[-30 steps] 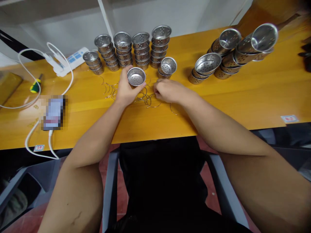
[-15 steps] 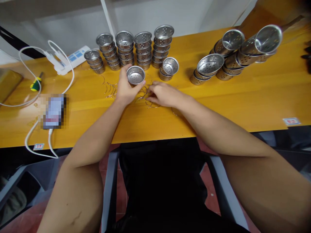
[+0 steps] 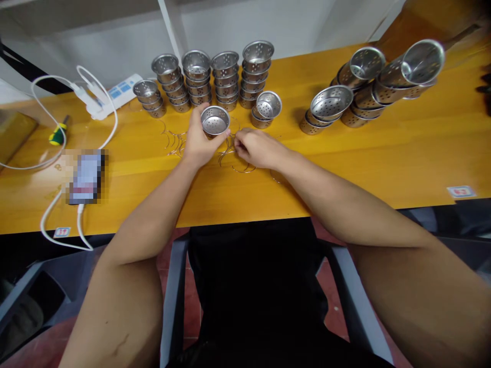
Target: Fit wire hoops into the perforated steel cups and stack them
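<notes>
My left hand (image 3: 199, 143) grips a small perforated steel cup (image 3: 215, 121) just above the yellow table (image 3: 383, 153). My right hand (image 3: 255, 148) rests beside it, fingers pinched among a heap of thin wire rings (image 3: 233, 156) lying on the table. Whether a ring is caught between those fingers is hidden. More wire rings (image 3: 172, 140) lie to the left of my left hand.
Upright stacks of the same cups (image 3: 215, 79) line the table's back, with two more (image 3: 266, 108) near my right hand. Toppled stacks (image 3: 368, 84) lie at the right. A white power strip (image 3: 111, 94), cable, screwdriver (image 3: 57, 133) and phone (image 3: 86, 176) sit left.
My right hand has slid left across the wire rings toward the cup. My left hand keeps the cup in about the same place.
</notes>
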`<state>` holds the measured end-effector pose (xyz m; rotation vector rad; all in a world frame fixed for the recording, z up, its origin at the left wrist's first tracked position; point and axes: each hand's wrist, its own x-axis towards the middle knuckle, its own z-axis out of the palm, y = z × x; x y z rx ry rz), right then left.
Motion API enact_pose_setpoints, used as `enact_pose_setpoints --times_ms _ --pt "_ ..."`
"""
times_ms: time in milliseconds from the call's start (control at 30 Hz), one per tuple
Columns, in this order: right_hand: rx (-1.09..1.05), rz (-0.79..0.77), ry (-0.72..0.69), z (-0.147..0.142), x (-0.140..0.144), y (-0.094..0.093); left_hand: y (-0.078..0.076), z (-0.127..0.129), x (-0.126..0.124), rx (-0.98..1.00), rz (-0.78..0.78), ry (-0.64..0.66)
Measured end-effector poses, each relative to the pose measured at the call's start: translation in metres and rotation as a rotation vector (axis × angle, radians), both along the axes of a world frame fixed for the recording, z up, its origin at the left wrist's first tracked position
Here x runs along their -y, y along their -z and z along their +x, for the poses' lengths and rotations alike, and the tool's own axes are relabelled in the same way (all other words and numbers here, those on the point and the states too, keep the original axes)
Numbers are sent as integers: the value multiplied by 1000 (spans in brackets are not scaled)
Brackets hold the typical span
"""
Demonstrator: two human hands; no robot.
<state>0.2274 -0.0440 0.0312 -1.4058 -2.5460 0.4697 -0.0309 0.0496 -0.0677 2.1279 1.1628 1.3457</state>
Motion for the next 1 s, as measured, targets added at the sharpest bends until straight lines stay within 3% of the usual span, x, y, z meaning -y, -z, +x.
enact_pose_setpoints --times_ms 300,733,1000 --pt "-19 -22 -26 1 -4 6 -12 8 7 -9 45 63" --pt "63 8 36 0 1 5 -14 14 10 5 56 63" --pt "-39 13 123 17 -8 -2 -1 10 -1 72 135 138"
